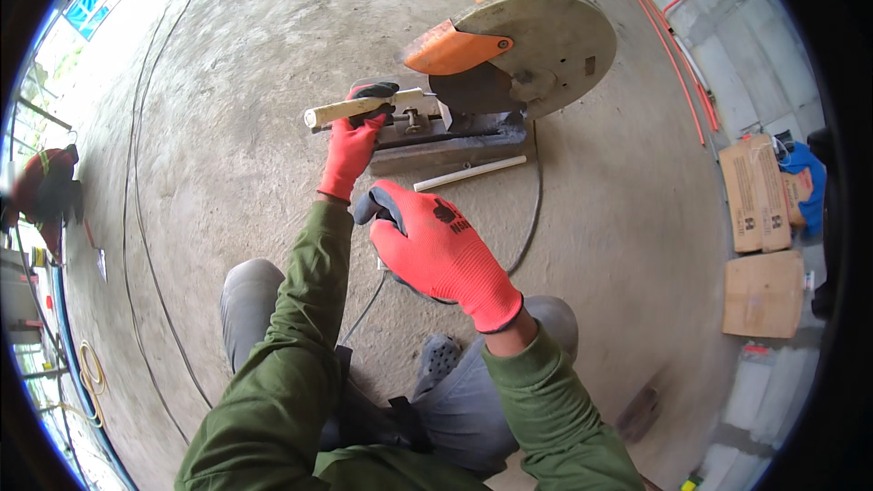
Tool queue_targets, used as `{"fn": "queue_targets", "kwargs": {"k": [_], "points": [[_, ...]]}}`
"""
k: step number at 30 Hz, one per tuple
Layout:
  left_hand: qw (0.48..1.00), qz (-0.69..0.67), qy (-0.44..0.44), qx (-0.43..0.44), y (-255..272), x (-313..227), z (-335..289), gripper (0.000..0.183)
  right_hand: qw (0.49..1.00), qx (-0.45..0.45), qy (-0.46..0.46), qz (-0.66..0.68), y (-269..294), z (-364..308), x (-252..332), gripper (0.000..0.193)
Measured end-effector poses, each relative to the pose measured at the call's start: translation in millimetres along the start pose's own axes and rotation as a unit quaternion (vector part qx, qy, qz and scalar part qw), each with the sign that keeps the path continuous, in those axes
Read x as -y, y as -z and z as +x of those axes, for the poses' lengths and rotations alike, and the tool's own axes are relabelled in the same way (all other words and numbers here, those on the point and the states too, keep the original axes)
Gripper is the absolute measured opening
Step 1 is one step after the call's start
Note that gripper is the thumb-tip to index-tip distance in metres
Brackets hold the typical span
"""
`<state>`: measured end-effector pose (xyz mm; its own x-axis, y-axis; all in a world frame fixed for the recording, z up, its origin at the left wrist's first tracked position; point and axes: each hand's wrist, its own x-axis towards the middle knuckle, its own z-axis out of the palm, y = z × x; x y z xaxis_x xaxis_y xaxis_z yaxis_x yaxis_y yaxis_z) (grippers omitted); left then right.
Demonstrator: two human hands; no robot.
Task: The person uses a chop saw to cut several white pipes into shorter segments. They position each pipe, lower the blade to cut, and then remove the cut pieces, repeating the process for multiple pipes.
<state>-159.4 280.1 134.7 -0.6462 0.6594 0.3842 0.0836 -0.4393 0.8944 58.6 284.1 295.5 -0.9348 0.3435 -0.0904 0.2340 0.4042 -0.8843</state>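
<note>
My left hand (359, 141), in a red and dark grey glove, is closed around a cream-white pipe-like piece (332, 115) at the left end of a cut-off saw's clamp (414, 120). The piece runs rightward toward the saw's dark blade (473, 88). Above it the cut-off saw (564, 32) has a large grey round guard with an orange plate. My right hand (441, 245), gloved alike, hangs nearer to me with its fingers curled in; whatever they may hold is hidden. A thin white strip (470, 173) lies on the floor along the saw's base (446, 156).
A black cord (538, 209) loops from the saw toward my feet. Long cables (134, 155) cross the concrete floor at left. Cardboard boxes (762, 295) and orange-red tubes (668, 45) line the block wall at right. A yellow hose coil (91, 373) lies at far left.
</note>
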Motion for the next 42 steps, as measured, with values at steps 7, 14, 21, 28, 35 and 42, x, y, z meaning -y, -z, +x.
{"fn": "queue_targets", "kwargs": {"k": [7,14,21,28,35,42], "points": [[0.992,0.107,-0.057,-0.03,-17,18,-5,0.028,0.999,-0.017,0.015,-0.022,-2,-10,3,0.019],[0.953,0.254,-0.166,-0.019,-31,18,-11,0.039,1.0,-0.002,-0.002,-0.026,-3,-3,0,0.021],[0.927,0.336,-0.167,0.003,-39,23,-15,0.047,0.999,0.007,-0.009,-0.033,-4,4,-1,0.02],[0.929,0.334,-0.154,-0.027,-44,23,-16,0.043,1.0,0.007,-0.006,-0.021,0,9,-2,0.019],[0.927,0.34,-0.155,0.001,-44,42,-17,0.049,1.0,0.015,0.008,0.006,3,18,-14,0.028],[0.911,0.374,-0.176,-0.003,-45,50,-23,0.05,0.995,0.085,-0.013,-0.045,14,30,-13,0.046]]}}
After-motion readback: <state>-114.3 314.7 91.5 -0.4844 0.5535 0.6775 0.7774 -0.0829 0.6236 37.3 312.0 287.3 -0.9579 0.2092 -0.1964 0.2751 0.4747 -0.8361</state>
